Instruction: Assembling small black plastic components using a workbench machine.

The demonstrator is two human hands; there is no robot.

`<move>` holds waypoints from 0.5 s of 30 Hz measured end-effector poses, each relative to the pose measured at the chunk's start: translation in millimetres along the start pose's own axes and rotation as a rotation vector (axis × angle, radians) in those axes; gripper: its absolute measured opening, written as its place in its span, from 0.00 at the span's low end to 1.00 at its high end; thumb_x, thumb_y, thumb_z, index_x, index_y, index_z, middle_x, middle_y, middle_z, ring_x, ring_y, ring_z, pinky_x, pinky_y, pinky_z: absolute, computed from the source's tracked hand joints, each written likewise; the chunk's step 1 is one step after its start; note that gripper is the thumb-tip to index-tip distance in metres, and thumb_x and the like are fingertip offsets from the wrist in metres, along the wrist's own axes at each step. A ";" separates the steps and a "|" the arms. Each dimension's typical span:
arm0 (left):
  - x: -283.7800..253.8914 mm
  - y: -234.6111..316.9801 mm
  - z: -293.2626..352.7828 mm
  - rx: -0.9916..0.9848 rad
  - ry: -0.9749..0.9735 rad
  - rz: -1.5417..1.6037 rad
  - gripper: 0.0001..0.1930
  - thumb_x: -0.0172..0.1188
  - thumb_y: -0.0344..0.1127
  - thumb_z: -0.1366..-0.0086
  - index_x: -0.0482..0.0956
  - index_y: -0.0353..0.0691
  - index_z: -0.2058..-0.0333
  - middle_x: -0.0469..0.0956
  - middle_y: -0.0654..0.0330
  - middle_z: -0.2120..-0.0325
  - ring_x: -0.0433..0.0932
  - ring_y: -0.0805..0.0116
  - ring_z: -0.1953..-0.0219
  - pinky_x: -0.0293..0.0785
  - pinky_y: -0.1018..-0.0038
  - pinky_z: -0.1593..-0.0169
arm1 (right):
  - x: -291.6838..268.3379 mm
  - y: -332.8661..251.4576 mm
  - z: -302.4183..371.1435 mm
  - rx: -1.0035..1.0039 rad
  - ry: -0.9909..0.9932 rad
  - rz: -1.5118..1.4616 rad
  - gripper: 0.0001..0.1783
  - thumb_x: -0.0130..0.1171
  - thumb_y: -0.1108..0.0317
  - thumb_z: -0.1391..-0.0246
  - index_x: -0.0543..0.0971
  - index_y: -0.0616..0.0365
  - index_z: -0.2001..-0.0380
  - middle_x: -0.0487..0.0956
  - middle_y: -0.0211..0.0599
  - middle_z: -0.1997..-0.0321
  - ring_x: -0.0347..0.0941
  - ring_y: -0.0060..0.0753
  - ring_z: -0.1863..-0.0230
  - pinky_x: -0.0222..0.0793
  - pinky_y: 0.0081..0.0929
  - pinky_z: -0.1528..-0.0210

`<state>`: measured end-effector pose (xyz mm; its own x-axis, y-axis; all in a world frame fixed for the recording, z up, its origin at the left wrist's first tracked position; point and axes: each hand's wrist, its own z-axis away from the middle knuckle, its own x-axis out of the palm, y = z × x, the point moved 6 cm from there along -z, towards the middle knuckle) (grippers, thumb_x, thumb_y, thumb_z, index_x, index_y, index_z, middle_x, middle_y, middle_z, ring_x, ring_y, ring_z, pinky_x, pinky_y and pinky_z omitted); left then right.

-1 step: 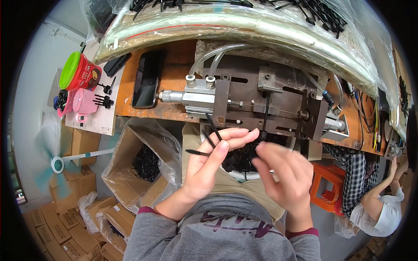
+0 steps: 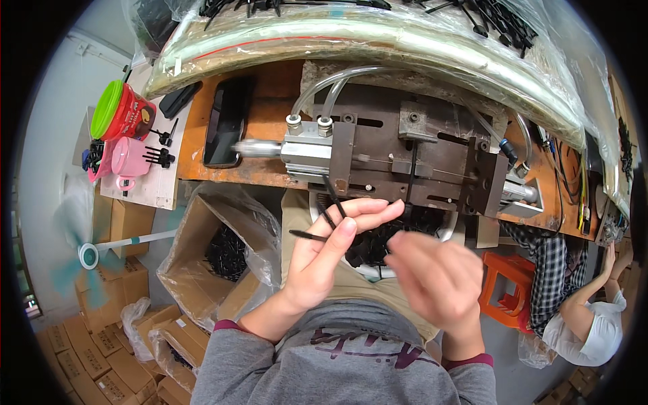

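Observation:
My left hand point(image 2: 324, 246), palm up, holds several thin black plastic rods point(image 2: 309, 235) that stick out to the left between its fingers. Its fingertips reach toward the near end of another black rod point(image 2: 412, 165), which lies in the metal fixture point(image 2: 378, 142) under a small clamp block point(image 2: 413, 121). My right hand point(image 2: 439, 277) hovers lower right of that end, its fingers smeared by motion. Whether it holds anything is not visible. Below both hands a white-rimmed basin point(image 2: 447, 233) contains many black parts point(image 2: 374, 251).
Air cylinders point(image 2: 307, 158) with clear hoses flank the fixture. A phone point(image 2: 228, 125), red tub point(image 2: 135, 115) and pink cup point(image 2: 129, 156) stand left. An open carton point(image 2: 192, 270) of black parts and a fan point(image 2: 89, 256) are lower left. An orange stool point(image 2: 503, 290) and another person point(image 2: 587, 331) are right.
My right hand has drawn slightly left and back from the rod's near end. The left cylinder's shaft has shifted left and looks blurred. My left hand stays almost still.

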<state>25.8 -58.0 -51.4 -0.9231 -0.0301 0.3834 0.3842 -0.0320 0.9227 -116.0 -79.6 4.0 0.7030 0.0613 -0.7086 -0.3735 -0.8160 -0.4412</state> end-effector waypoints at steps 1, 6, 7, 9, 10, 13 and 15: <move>1.9 -1.4 -0.9 -0.027 -0.020 0.005 0.23 0.39 0.41 0.25 0.65 0.26 0.43 0.74 0.38 0.47 0.73 0.53 0.42 0.67 0.62 0.38 | 1.1 -3.5 -1.1 -0.018 -0.017 -0.027 0.20 0.62 0.75 0.64 0.81 0.64 0.62 0.80 0.40 0.57 0.77 0.28 0.71 0.69 0.22 0.73; 19.4 -6.7 -4.8 -0.121 -0.141 0.125 0.18 0.39 0.38 0.25 0.67 0.28 0.48 0.73 0.34 0.48 0.75 0.50 0.45 0.68 0.60 0.39 | 8.8 -8.4 -1.0 -0.038 0.015 -0.070 0.20 0.65 0.75 0.68 0.83 0.59 0.63 0.80 0.36 0.63 0.78 0.31 0.69 0.74 0.25 0.71; 17.7 -9.9 -5.2 -0.122 -0.135 0.149 0.17 0.39 0.38 0.25 0.68 0.29 0.50 0.73 0.33 0.49 0.75 0.49 0.45 0.68 0.59 0.39 | 8.8 -8.1 -0.4 -0.021 0.028 -0.073 0.20 0.66 0.77 0.69 0.84 0.57 0.64 0.80 0.35 0.64 0.78 0.32 0.69 0.75 0.26 0.72; 15.6 -16.7 -6.0 -0.154 -0.123 0.213 0.15 0.39 0.38 0.25 0.68 0.32 0.53 0.73 0.31 0.50 0.75 0.48 0.46 0.69 0.59 0.39 | 7.3 -11.0 0.3 -0.016 0.000 -0.088 0.20 0.66 0.77 0.69 0.84 0.56 0.65 0.80 0.33 0.64 0.78 0.32 0.69 0.74 0.26 0.71; 14.8 -20.5 -6.4 -0.184 -0.117 0.252 0.14 0.39 0.38 0.25 0.68 0.33 0.55 0.73 0.31 0.50 0.75 0.48 0.46 0.69 0.59 0.40 | 7.2 -11.7 1.2 -0.012 -0.013 -0.097 0.20 0.66 0.77 0.69 0.84 0.56 0.65 0.80 0.32 0.64 0.78 0.32 0.68 0.74 0.26 0.71; 15.9 -24.9 -5.9 -0.220 -0.120 0.286 0.11 0.38 0.38 0.24 0.67 0.38 0.60 0.74 0.31 0.52 0.76 0.49 0.47 0.69 0.60 0.41 | 13.1 -11.3 6.4 -0.034 -0.110 -0.047 0.21 0.67 0.77 0.70 0.84 0.55 0.64 0.80 0.31 0.64 0.77 0.32 0.67 0.72 0.27 0.70; 16.6 -26.6 -7.1 -0.213 -0.153 0.250 0.11 0.38 0.38 0.24 0.66 0.39 0.61 0.74 0.31 0.52 0.76 0.51 0.48 0.69 0.60 0.41 | 14.8 -9.0 9.7 -0.049 -0.105 -0.041 0.21 0.67 0.76 0.70 0.84 0.54 0.64 0.79 0.30 0.63 0.76 0.31 0.67 0.71 0.27 0.71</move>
<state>0.3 -64.7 -70.0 -0.7858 0.0863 0.6125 0.5779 -0.2506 0.7767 -108.1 -65.7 -7.8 0.6487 0.1527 -0.7455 -0.3145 -0.8383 -0.4454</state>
